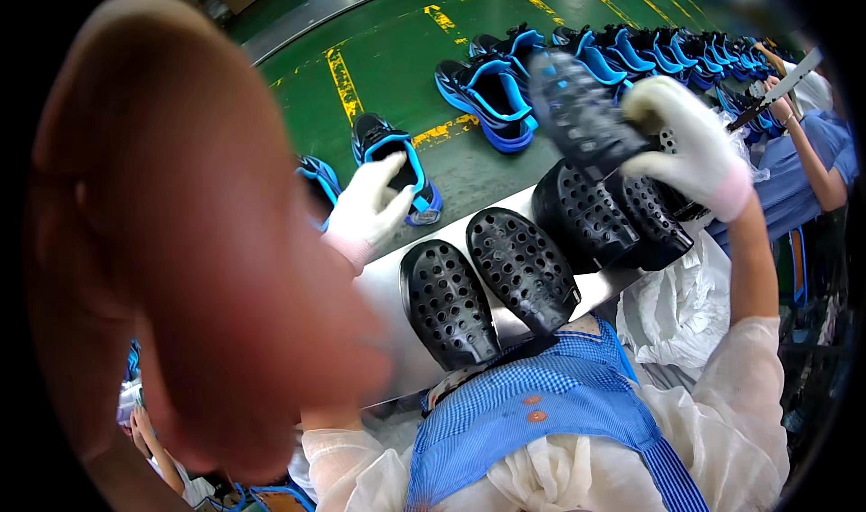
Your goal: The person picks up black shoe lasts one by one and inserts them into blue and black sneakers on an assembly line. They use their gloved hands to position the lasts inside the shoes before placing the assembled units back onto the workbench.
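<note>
My right hand, in a white glove with a pink cuff, grips a black perforated plastic shoe form near its end. That form is smeared by motion and held up over the ledge. Below it several like forms sit close together. Two more black forms, one on the left and one beside it, lie side by side on the metal ledge. My gloved left hand is open, fingers apart, beside a black and blue sneaker; whether they touch I cannot tell.
A bare hand, blurred and very close, covers the left side. Beyond the ledge, sneakers line a green surface with yellow marks. Co-workers' arms show at the right. A white plastic bag hangs beside my right arm.
</note>
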`<state>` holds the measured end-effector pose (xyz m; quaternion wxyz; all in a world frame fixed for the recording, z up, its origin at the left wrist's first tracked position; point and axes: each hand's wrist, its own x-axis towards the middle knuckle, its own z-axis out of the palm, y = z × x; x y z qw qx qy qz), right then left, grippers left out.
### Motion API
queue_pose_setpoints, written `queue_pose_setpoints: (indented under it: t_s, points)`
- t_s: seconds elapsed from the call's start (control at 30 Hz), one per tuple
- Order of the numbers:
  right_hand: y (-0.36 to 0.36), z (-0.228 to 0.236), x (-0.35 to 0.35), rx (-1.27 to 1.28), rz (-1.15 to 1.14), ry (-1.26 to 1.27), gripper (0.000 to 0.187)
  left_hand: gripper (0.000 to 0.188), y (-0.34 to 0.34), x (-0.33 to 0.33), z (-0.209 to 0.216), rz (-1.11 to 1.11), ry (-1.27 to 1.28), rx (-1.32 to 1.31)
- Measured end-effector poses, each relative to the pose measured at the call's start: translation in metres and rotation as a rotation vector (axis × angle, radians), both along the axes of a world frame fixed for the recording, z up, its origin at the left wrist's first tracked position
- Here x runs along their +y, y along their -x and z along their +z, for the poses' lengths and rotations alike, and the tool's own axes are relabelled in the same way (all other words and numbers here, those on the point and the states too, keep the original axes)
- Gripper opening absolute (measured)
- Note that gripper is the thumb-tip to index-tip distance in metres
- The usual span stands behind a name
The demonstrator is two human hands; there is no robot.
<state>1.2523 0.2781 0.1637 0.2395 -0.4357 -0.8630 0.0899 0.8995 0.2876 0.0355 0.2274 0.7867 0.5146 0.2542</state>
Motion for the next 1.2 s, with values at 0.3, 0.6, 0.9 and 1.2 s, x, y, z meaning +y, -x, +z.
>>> queue_pose_setpoints:
  t_s: [0.3, 0.6, 0.9, 1.2]
  points:
    - [0.14, -0.037, 0.027, 0.026, 0.422, 0.143, 0.039, 0.058, -0.013, -0.01, 0.019, -0.1, 0.796, -1.735]
    - [0.174, -0.069, 0.043, 0.018, 0.298, 0.232, 0.057, 0.028, -0.007, 0.003, 0.008, 0.184, 0.363, -1.763]
    - [0.187, -0.069, 0.054, -0.142, 0.318, 0.196, 0.047, 0.038, 0.002, 0.021, -0.012, 0.396, 0.31, -1.523]
    - [0.176, -0.084, 0.094, -0.566, 0.261, 0.361, 0.049, 0.03, 0.013, -0.004, -0.075, 0.078, -0.007, -0.006]
